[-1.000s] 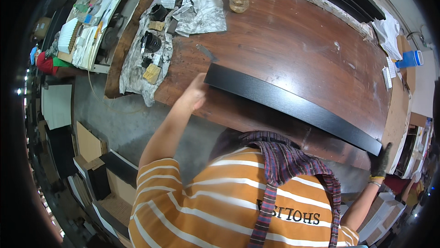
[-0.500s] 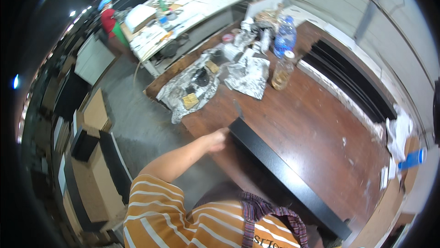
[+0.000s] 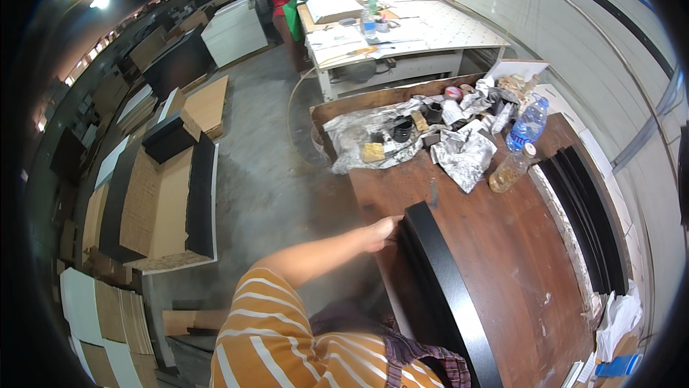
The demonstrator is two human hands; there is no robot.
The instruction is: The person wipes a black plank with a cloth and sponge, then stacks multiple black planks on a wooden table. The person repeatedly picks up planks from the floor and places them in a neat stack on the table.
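While the long black board [image 3: 448, 287] slants from the table's edge toward the person's body, the left hand [image 3: 382, 234] grips its farther end from the side. That hand is mostly closed, its fingertips partly hidden against the board. From the head view I lose the board's nearer end off the bottom, and the right hand is out of the picture, so I cannot tell what it holds. Nor can I tell whether the board touches the brown table [image 3: 502, 251] or hangs just over it. I'd say something this long handles best borne evenly at both ends, gripped by its side so the shiny face isn't smudged.

As for edges, the table's left edge runs right by the hand, where a low corner could knock. Ahead of the hand lie a stained sheet [image 3: 466, 162] and a yellow sponge [image 3: 373, 152]; ahead and to its right stands a jar [image 3: 506, 174], which a careless swing might tip. Right of the hand, the tabletop gives turning room as far as the black strips [image 3: 585, 208]. Left of it, grey floor [image 3: 262, 151] stretches toward an open box [image 3: 204, 208], well apart.
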